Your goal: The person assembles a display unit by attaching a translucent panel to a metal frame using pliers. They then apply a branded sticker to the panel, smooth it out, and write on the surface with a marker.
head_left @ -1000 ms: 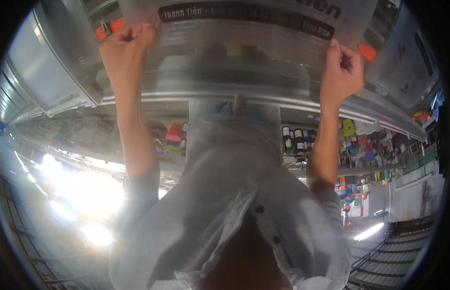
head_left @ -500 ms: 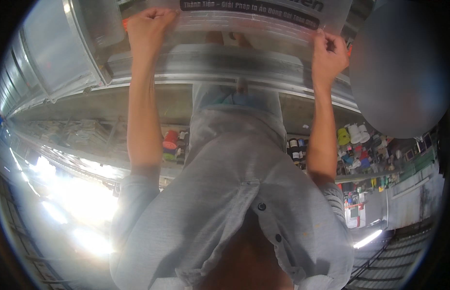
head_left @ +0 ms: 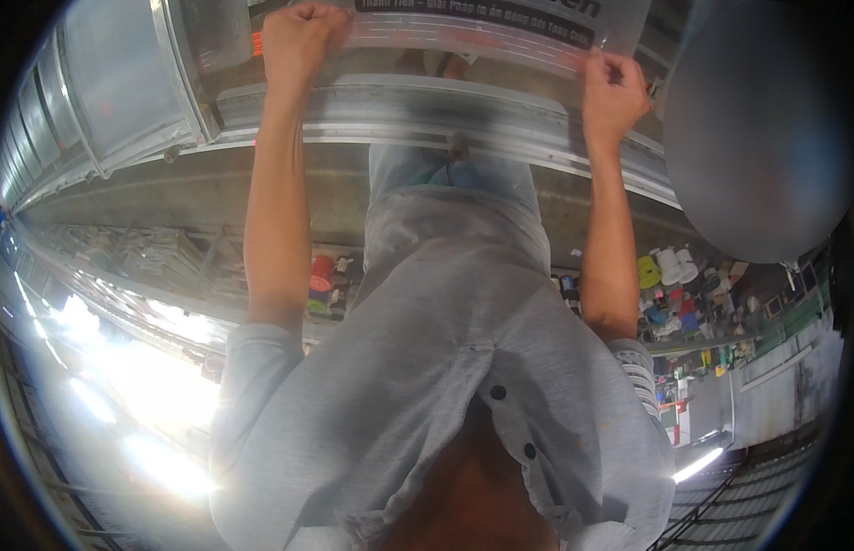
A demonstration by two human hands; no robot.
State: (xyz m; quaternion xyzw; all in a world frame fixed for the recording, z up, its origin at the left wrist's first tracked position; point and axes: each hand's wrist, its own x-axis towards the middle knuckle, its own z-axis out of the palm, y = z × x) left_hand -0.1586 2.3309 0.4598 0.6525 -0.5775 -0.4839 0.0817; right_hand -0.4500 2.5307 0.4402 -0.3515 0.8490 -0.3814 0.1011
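The left hand (head_left: 300,46) and right hand (head_left: 615,92) each keep a closed, pinching grip on the clear printed sheet (head_left: 473,39), far beyond the metal rail (head_left: 436,130), while a blurred grey oval (head_left: 762,133) blocks the far right and white rolls (head_left: 675,266) lie nearer right.

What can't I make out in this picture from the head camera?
All in the head view:
- Clear printed plastic sheet: its far part is cut off by the top edge.
- Right hand: most fingertips are hidden by its own curl.
- Grey rounded shape: too blurred to identify; it hides whatever is behind it.
- Small background goods at right: too small to identify individually.
- Lower-left background: washed out by glare.
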